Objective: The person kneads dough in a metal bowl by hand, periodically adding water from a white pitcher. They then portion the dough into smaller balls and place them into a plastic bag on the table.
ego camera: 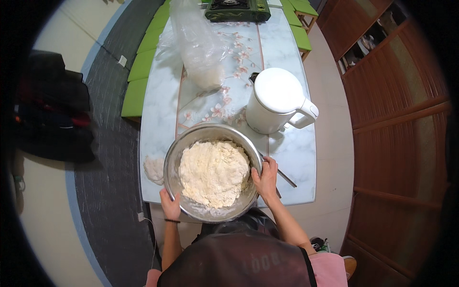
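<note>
A round stainless steel bowl (218,215) sits at the near edge of the table, its front part reaching past the edge towards my apron. Inside it lies a rough, floury mass of pale yellow dough (215,172). My left hand (170,205) grips the bowl's lower left rim, thumb on the inside. On the right side, my right hand (266,178) holds the rim with the thumb over the edge and the fingers outside. A pair of dark chopsticks (287,177) lies partly hidden beneath the bowl and my right hand. A whitish crumpled cloth or bag (153,170) rests left of the bowl.
A white electric kettle (276,97) stands behind the bowl at right. Farther back are a clear plastic bag (204,57) with pale contents and a green portable gas stove (237,10). Green stools (138,86) line the marble-patterned table (297,150). A white cable (154,233) hangs at left.
</note>
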`<state>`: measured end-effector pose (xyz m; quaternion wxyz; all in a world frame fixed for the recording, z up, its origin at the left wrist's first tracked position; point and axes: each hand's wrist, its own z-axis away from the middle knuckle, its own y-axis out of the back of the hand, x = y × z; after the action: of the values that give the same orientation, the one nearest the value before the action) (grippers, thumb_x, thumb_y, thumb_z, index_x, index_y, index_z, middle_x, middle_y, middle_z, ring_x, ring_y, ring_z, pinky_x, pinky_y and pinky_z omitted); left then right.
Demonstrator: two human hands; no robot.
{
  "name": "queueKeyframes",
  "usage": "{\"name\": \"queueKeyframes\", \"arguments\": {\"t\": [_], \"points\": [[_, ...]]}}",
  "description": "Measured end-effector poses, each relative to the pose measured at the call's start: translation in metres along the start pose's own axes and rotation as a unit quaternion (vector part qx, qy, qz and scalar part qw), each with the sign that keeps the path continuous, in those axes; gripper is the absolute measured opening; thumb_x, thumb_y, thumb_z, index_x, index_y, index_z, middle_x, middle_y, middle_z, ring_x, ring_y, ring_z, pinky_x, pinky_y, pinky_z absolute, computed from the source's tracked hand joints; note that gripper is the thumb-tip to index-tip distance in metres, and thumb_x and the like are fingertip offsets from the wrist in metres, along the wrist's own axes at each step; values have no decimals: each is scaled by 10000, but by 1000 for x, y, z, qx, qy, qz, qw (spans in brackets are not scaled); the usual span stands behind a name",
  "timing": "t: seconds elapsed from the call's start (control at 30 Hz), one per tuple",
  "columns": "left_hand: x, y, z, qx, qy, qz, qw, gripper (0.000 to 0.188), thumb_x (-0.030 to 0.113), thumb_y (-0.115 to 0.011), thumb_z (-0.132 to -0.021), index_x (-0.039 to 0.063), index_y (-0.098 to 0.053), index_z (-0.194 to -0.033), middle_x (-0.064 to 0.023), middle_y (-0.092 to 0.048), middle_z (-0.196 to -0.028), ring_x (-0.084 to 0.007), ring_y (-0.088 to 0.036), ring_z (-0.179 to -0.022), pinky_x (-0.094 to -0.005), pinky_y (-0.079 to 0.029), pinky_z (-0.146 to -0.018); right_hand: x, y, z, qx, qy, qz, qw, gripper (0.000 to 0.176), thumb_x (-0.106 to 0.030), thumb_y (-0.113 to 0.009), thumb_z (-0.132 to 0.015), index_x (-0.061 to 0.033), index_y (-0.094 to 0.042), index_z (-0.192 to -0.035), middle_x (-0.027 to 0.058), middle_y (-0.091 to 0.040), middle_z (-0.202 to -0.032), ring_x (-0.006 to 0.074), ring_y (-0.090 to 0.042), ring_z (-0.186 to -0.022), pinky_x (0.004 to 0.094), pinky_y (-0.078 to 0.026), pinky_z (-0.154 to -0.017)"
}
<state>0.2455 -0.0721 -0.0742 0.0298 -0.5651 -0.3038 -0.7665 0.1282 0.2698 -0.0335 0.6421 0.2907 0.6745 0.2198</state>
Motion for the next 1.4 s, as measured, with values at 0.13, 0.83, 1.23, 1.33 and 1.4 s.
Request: {"name": "queueKeyframes", "arguments": {"t": [0.13,0.83,1.23,1.33,1.4], "points": [[-17,7,11,32,75,17,997,424,-98,-583,-809,-41,-414,-1194,-153,-564,-1167,-202,-558,-1060,-315,-434,-946,6,-16,-1,6,19,-35,999,223,-73,-669,-684,65,-550,-813,223,-537,-1057,392,-492,-994,460,-428,-868],[-13,2,19,35,179,129,975,316,32,-606,-883,-42,-490,-1167,-115,-580,-1102,-186,-566,-989,-315,-481,-814,-27,28,15,-115,-66,-162,978,238,-79,-629,-710,59,-618,-905,197,-612,-1040,328,-608,-888,375,-499,-780],[-10,-1,-77,127,-155,-342,918,341,125,-675,-815,67,-568,-1134,-159,-583,-1091,-346,-531,-986,-407,-445,-841,-11,61,77,-122,-330,-139,926,226,-17,-602,-760,67,-614,-970,38,-632,-893,103,-551,-741,257,-451,-675],[-22,5,-110,92,-159,-354,917,387,86,-671,-791,71,-555,-1160,-171,-587,-1114,-378,-498,-1047,-439,-419,-901,-1,59,99,-85,-350,-239,902,271,22,-558,-738,65,-587,-1003,75,-635,-900,159,-591,-745,288,-482,-695],[-24,13,-127,57,-102,-285,951,347,94,-633,-853,57,-533,-1183,-158,-602,-1103,-291,-536,-1062,-394,-437,-905,4,58,112,-81,-454,-323,826,301,27,-532,-723,64,-568,-1019,101,-628,-894,199,-605,-742,309,-498,-708]]}}
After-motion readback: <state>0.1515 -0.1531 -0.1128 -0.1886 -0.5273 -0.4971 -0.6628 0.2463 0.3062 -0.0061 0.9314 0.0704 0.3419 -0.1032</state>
